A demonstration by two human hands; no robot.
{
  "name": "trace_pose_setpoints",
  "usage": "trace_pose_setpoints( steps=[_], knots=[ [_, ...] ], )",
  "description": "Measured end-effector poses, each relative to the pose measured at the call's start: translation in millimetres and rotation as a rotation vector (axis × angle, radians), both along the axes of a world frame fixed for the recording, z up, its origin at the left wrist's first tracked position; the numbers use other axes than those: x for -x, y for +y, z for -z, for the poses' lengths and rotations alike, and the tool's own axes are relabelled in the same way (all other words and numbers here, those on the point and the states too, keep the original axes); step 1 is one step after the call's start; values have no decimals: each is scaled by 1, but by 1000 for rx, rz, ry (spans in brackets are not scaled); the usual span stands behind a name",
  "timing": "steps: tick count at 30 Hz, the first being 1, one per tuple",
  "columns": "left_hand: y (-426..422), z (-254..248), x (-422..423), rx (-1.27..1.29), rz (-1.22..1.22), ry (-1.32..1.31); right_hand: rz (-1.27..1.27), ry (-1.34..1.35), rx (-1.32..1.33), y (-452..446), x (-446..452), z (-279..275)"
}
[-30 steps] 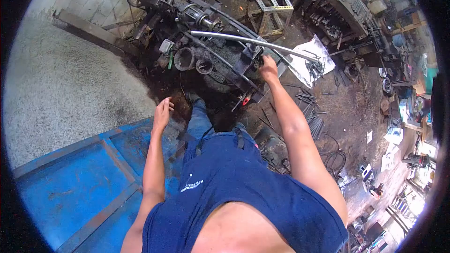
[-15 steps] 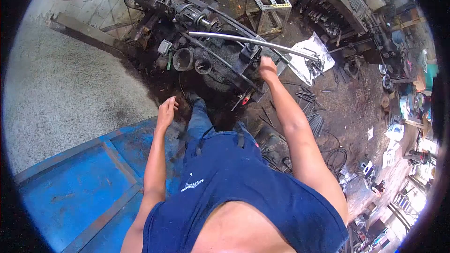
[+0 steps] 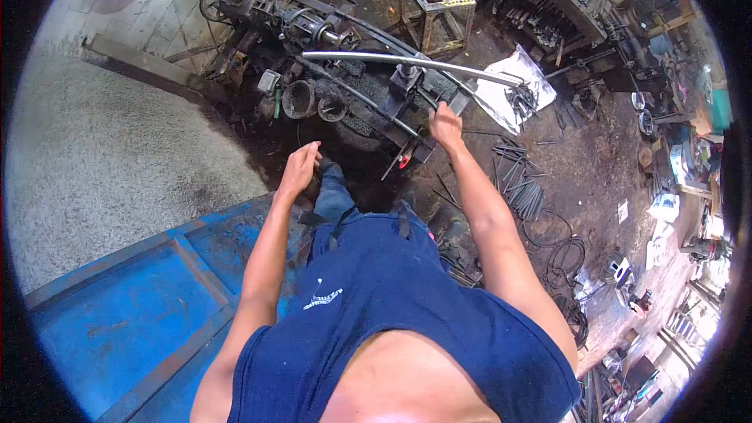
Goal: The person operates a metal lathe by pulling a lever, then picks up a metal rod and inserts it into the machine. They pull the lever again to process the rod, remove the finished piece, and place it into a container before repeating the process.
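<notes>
My right hand [image 3: 446, 125] is closed at the right end of a dark machine [image 3: 313, 27], beside its slide block [image 3: 406, 78]; its fingers wrap round a part too small to make out. A long pale metal bar [image 3: 407, 60] lies slanting across the machine, just above that hand. My left hand [image 3: 300, 170] hangs in the air over the dark floor near my leg, touching nothing, its fingers partly spread. Two round containers, one of them a bucket [image 3: 298, 99], stand below the machine's rails. A small red part [image 3: 404, 161] shows at the machine's near end.
A blue metal panel [image 3: 125, 321] lies at the lower left beside pale concrete [image 3: 125, 164]. A perforated metal stand [image 3: 437, 4] is behind the machine. To the right are a white sheet [image 3: 513, 86] with small dark pieces, metal rods [image 3: 526, 196] and black cable [image 3: 560, 254].
My left hand has moved right and up, towards the machine. My right hand has shifted slightly down. The whole view has shifted a little.
</notes>
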State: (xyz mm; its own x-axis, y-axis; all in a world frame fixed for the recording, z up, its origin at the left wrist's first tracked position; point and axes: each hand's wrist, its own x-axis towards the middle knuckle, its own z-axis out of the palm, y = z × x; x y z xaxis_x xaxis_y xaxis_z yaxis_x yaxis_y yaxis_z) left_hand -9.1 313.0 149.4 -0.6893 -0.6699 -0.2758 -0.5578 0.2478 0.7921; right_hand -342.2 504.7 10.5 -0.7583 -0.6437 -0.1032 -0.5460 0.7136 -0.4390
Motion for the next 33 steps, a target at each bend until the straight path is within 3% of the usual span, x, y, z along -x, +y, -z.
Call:
trace_pose_setpoints(
  steps=[5,11,15,17,19,21,23,27,29,33],
  knots=[
    [9,-12,6,-4,40,-67,-13,99,-110,9,21,8],
    [15,-4,4,11,38,-83,-25,183,-40,44,18,13],
    [17,-2,22,-32,100,-71,-5,-18,-71,92,3,-9],
    [17,-3,42,-28,145,-53,68,-246,43,123,-13,-13],
    [20,-3,72,-64,176,-16,134,-671,299,148,-33,-22],
    [25,-6,107,-56,278,41,380,-1217,516,163,-61,-78],
    [35,-7,142,-162,354,147,391,-1415,711,175,-84,-114],
    [55,-13,207,-429,509,308,395,-1489,1059,180,-124,-184],
    [63,-25,236,-453,625,313,448,-1365,1099,174,-138,-213],
    [85,-65,275,-744,745,260,452,-1217,1261,158,-158,-250]
  ],
)
